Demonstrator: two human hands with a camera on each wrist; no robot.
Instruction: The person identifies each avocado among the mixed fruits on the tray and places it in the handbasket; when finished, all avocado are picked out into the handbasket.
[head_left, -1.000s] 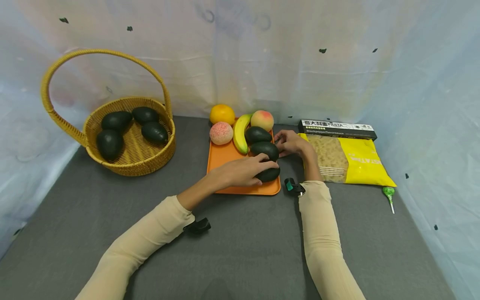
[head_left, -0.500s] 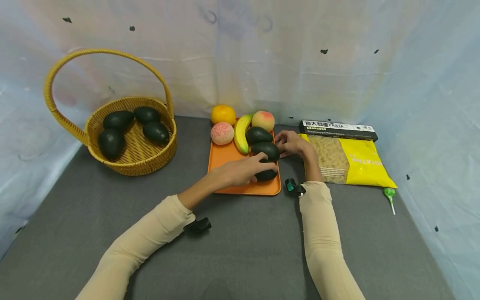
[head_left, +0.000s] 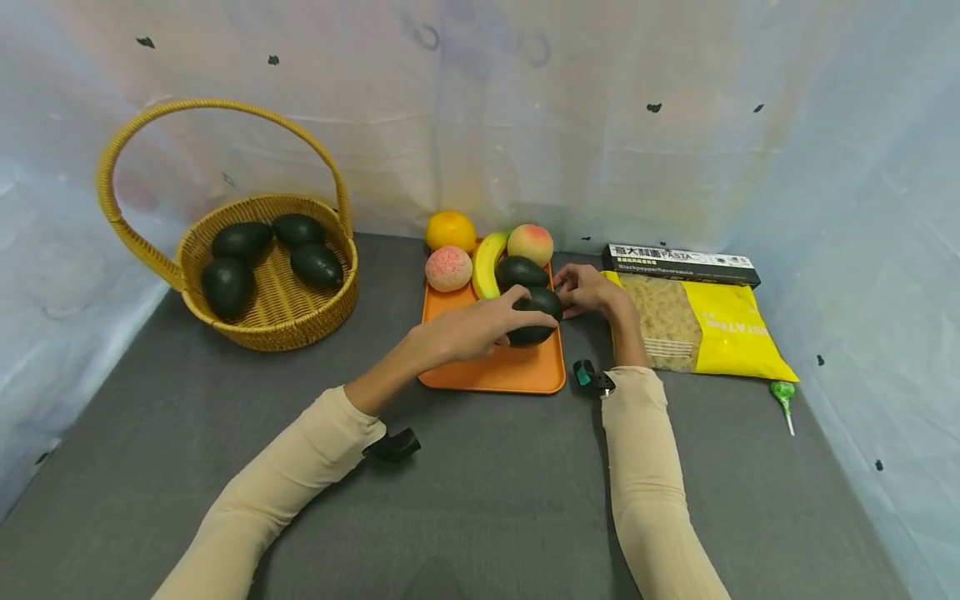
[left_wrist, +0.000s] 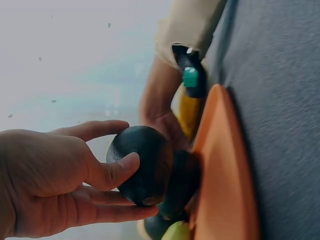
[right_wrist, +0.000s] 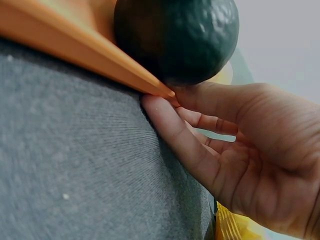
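My left hand (head_left: pixel 474 329) grips a dark green avocado (left_wrist: pixel 140 157) between thumb and fingers, raised above the orange tray (head_left: pixel 491 379). My right hand (right_wrist: pixel 250 150) pinches the tray's right rim, thumb on one side and fingers on the other. Another avocado (right_wrist: pixel 185 37) lies on the tray right beside those fingertips, partly hidden by the held one in the head view. Behind it sits one more avocado (head_left: pixel 521 272), close to a banana (head_left: pixel 486 268). Along the tray's far end are a peach (head_left: pixel 531 244), an orange (head_left: pixel 451 231) and a speckled pink round fruit (head_left: pixel 448 269).
On the left stands a tall-handled wicker basket (head_left: pixel 288 329) with several avocados inside. Right of the tray lie a yellow pasta bag (head_left: pixel 731 329), a black pasta box (head_left: pixel 686 267) and a green lollipop (head_left: pixel 783 395). A pale curtain (head_left: pixel 337 75) hangs behind the grey table (head_left: pixel 480 483).
My left hand has lifted the nearest avocado off the tray and slightly away from me. My right hand has stayed at the tray's rim. The head view has shifted a little.
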